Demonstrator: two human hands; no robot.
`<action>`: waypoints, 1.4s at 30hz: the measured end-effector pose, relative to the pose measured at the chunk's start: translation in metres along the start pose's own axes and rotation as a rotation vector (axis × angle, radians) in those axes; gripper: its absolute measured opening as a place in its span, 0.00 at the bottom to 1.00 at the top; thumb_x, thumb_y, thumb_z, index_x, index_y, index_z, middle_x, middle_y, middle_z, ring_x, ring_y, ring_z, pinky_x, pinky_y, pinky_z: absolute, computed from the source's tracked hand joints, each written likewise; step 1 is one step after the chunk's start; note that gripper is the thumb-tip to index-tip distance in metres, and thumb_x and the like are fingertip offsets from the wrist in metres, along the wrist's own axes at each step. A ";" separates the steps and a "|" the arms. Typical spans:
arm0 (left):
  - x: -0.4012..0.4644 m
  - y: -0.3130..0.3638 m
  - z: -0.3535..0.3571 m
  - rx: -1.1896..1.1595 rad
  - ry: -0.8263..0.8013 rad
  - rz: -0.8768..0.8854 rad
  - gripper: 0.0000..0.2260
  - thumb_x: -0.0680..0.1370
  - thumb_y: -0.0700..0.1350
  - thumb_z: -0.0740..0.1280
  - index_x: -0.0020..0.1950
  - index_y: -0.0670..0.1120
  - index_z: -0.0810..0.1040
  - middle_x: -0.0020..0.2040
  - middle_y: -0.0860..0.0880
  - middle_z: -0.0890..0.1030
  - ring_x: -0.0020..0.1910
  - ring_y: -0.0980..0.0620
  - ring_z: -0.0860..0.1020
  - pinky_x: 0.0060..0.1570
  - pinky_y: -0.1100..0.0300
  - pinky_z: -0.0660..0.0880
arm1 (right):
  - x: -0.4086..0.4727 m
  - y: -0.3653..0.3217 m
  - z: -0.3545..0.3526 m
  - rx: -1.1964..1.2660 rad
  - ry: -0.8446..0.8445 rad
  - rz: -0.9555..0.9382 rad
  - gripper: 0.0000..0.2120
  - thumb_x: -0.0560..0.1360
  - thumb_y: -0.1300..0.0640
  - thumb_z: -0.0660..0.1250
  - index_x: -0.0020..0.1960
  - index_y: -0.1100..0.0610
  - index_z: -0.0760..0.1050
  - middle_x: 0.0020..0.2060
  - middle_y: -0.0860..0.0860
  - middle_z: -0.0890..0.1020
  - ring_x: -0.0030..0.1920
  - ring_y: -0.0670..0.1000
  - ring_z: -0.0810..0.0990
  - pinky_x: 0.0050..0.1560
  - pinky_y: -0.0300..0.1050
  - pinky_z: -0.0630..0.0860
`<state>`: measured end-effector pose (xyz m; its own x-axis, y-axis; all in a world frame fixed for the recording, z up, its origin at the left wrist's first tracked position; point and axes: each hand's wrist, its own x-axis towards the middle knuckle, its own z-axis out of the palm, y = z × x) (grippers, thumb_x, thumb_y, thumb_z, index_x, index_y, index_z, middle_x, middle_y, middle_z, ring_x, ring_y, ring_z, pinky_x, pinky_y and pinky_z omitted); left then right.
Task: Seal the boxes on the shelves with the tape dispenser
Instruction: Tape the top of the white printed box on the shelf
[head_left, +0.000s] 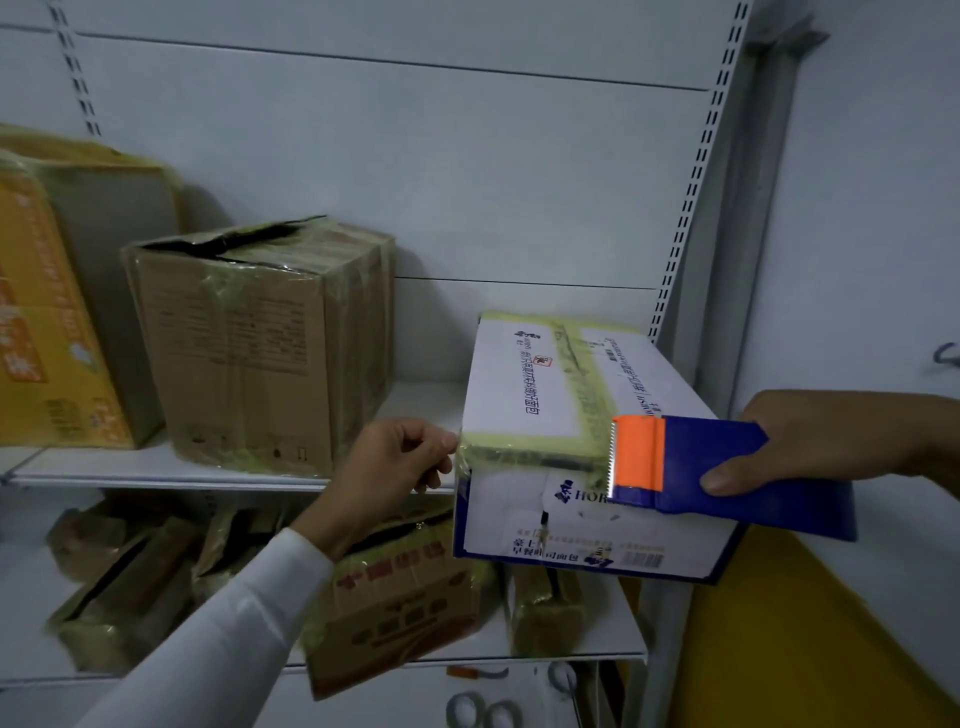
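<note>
A white box with blue edges and yellowish tape along its top seam sits on the upper shelf, its front end overhanging the edge. My right hand grips a blue tape dispenser with an orange toothed blade, held against the box's front top edge. Clear tape stretches along that front edge from the blade to my left hand, whose fingertips pinch the tape end at the box's front left corner.
A brown taped box and an orange-and-brown box stand to the left on the same shelf. Several taped boxes crowd the lower shelf. Tape rolls lie below. A yellow surface is at lower right.
</note>
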<state>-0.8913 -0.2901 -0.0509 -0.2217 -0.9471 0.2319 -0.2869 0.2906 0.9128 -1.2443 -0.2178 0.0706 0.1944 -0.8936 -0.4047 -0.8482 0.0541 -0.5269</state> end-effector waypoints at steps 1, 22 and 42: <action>0.001 -0.002 0.002 0.039 0.033 0.026 0.07 0.78 0.46 0.65 0.43 0.48 0.81 0.36 0.50 0.82 0.33 0.55 0.78 0.33 0.61 0.77 | 0.001 0.000 0.001 0.006 0.001 0.002 0.16 0.63 0.33 0.74 0.39 0.46 0.85 0.41 0.49 0.87 0.39 0.49 0.86 0.36 0.35 0.76; 0.002 -0.011 0.041 0.201 0.104 0.394 0.10 0.74 0.57 0.64 0.54 0.58 0.76 0.47 0.57 0.75 0.47 0.61 0.75 0.44 0.72 0.74 | 0.000 -0.002 0.003 -0.117 0.126 0.100 0.23 0.64 0.36 0.74 0.34 0.57 0.78 0.32 0.52 0.84 0.31 0.48 0.79 0.33 0.38 0.70; 0.041 0.024 0.038 1.023 -0.271 0.675 0.29 0.79 0.65 0.47 0.75 0.52 0.64 0.74 0.52 0.66 0.73 0.53 0.64 0.71 0.61 0.53 | -0.002 -0.012 0.005 -0.009 -0.001 0.018 0.19 0.64 0.37 0.72 0.45 0.51 0.82 0.41 0.45 0.87 0.39 0.44 0.85 0.37 0.33 0.77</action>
<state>-0.9430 -0.3169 -0.0319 -0.7555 -0.5452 0.3633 -0.6051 0.7933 -0.0679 -1.2317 -0.2145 0.0744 0.1796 -0.8921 -0.4147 -0.8557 0.0662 -0.5132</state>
